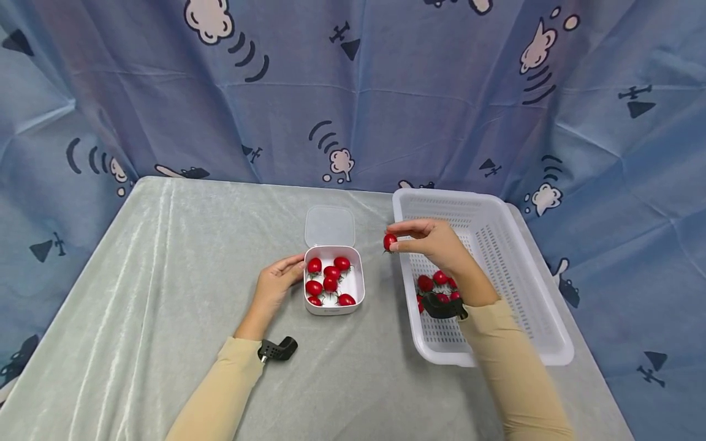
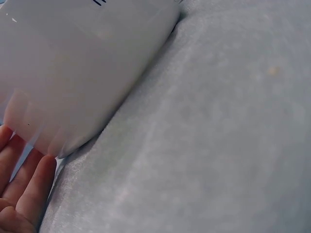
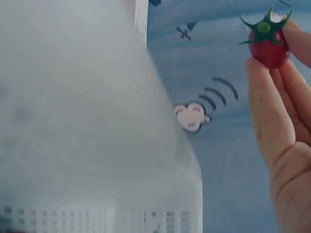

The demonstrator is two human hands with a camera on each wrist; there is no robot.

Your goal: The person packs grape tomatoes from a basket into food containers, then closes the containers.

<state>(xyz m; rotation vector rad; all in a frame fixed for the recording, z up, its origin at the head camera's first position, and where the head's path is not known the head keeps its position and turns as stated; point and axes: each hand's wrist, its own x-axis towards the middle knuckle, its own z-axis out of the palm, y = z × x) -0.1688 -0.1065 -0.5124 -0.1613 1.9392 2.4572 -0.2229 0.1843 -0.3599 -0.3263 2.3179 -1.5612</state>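
Note:
A small white square box (image 1: pixel 333 310) stands mid-table with several red cherry tomatoes (image 1: pixel 331 284) inside. My left hand (image 1: pixel 274 286) touches the box's left side with extended fingers; in the left wrist view its fingertips (image 2: pixel 47 162) rest against the white wall. Between thumb and fingers, my right hand (image 1: pixel 432 244) pinches one cherry tomato (image 1: pixel 390 242) above the left rim of a white plastic basket (image 1: pixel 410 309). Its green leafy top shows in the right wrist view, where the held tomato (image 3: pixel 270 51) appears beyond the basket wall. More tomatoes (image 1: pixel 425 283) lie in the basket, partly covered by my right wrist.
A translucent square lid (image 1: pixel 330 226) lies flat right behind the box. Grey cloth (image 1: pixel 182 275) covers the table, and a blue patterned curtain (image 1: pixel 287 98) hangs along its back and sides. Black camera bands (image 1: pixel 277 349) sit on both wrists.

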